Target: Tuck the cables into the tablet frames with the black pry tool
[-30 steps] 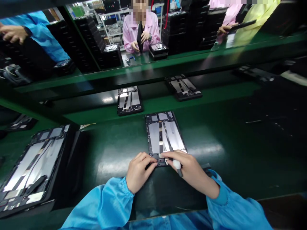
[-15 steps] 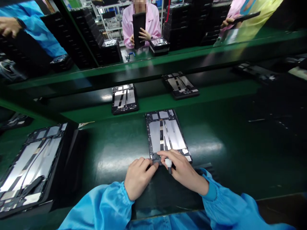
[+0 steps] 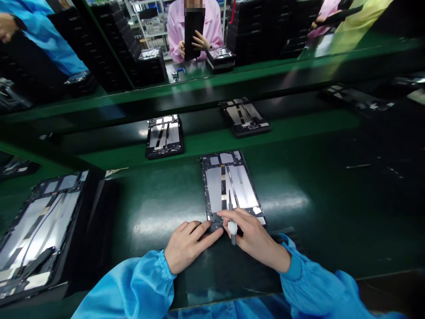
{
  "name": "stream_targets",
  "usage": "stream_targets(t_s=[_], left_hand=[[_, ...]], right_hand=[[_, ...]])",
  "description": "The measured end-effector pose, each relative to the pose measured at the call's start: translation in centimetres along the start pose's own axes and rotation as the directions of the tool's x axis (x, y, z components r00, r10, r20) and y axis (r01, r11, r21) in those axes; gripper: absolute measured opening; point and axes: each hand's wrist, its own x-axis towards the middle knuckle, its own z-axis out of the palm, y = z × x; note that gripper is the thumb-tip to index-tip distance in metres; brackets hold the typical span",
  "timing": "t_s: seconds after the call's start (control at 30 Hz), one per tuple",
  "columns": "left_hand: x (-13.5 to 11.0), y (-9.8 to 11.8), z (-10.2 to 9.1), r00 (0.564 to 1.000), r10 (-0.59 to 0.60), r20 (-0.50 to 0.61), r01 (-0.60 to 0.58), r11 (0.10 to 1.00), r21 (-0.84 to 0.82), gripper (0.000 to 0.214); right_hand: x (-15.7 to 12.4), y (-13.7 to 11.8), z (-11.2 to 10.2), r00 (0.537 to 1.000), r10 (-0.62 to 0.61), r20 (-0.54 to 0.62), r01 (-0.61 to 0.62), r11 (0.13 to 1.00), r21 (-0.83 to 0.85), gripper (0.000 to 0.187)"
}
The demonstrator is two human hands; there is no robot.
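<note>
An opened tablet [image 3: 215, 186] lies on the green bench in front of me, its silver inner plates and dark ribbon cables showing. My left hand [image 3: 187, 243] is at its near left corner, with fingertips and thumb apart and touching the near edge. Held in my right hand [image 3: 250, 235] is a slim pointed tool that looks like tweezers [image 3: 233, 227], with a white band around it and its tip pointing away from me over the tablet. The right index fingertip rests on the dark strip at the tablet's near end. The other right fingers partly hide that strip.
A stack topped by another opened tablet [image 3: 49, 221] stands at the left. Two more opened tablets [image 3: 164, 136] [image 3: 245, 116] lie farther back under a green shelf [image 3: 186, 86]. Across it, a person in pink [image 3: 212, 22] holds a black panel [image 3: 194, 33] between dark tray stacks.
My left hand has slid slightly left, and its thumb has stretched out along the near edge. In my right hand the tool has turned a little more upright. The tablet stays in place.
</note>
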Motion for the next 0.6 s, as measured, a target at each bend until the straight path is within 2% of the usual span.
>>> stream_targets(t_s=[0.17, 0.27, 0.43, 0.6], left_hand=[[0.4, 0.7, -0.1, 0.999, -0.046, 0.005, 0.046, 0.998, 0.032, 0.039], [0.6, 1.3, -0.1, 0.997, -0.080, 0.003, 0.080, 0.996, 0.033, 0.039], [0.6, 1.7, -0.2, 0.996, -0.091, 0.001, 0.091, 0.995, 0.035, 0.038], [0.4, 1.7, -0.1, 0.995, -0.100, 0.006, 0.100, 0.994, 0.049, 0.039]], right_hand=[[-0.6, -0.3, -1.3, 0.997, -0.002, -0.073, 0.006, 0.998, 0.061, 0.028], [-1.8, -0.6, -2.1, 0.987, 0.081, -0.136, -0.061, 0.987, 0.149, 0.027], [-2.9, -0.9, -1.7, 0.963, 0.257, -0.084, -0.224, 0.932, 0.283, 0.027], [-2.3, -1.1, -1.2, 0.968, 0.238, -0.074, -0.220, 0.955, 0.197, 0.013]])
